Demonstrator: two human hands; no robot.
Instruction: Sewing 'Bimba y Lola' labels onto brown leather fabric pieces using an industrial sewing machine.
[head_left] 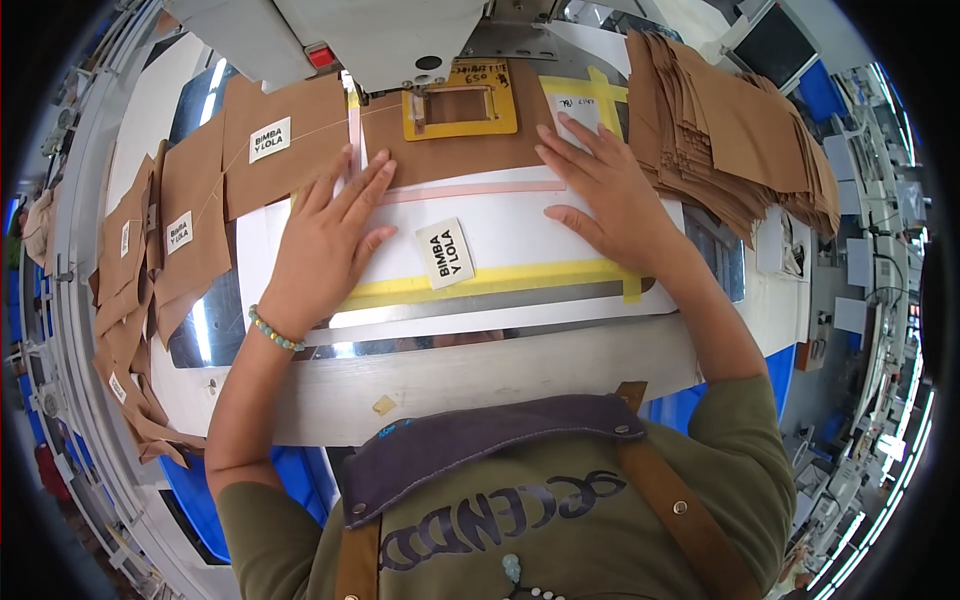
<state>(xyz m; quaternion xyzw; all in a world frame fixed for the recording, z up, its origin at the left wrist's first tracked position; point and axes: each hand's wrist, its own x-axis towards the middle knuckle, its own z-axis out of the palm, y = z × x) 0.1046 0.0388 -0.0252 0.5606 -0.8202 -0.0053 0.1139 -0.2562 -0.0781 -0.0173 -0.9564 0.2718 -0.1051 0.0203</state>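
Note:
A brown fabric piece (455, 150) lies beneath the sewing machine head (375, 40). On top of it sits a yellow template frame (508, 128) with a rectangular window. My left hand (335, 225) rests with extended fingers at the piece's lower left edge. At its lower right edge my right hand (610, 195) lies flat, fingers spread, beside yellow tape and a small white label. Between my hands, on a white sheet (370, 260) edged with yellow tape, is a loose white label (444, 253) with black print. Neither hand grips anything.
To the left, a chain of brown pieces (190, 195) with white labels, joined by thread, hangs over the table edge. A thick stack of brown pieces (760, 140) stands at the right. A dark screen (770, 45) is at the far right, and blue bins (245, 500) sit below the table (500, 375).

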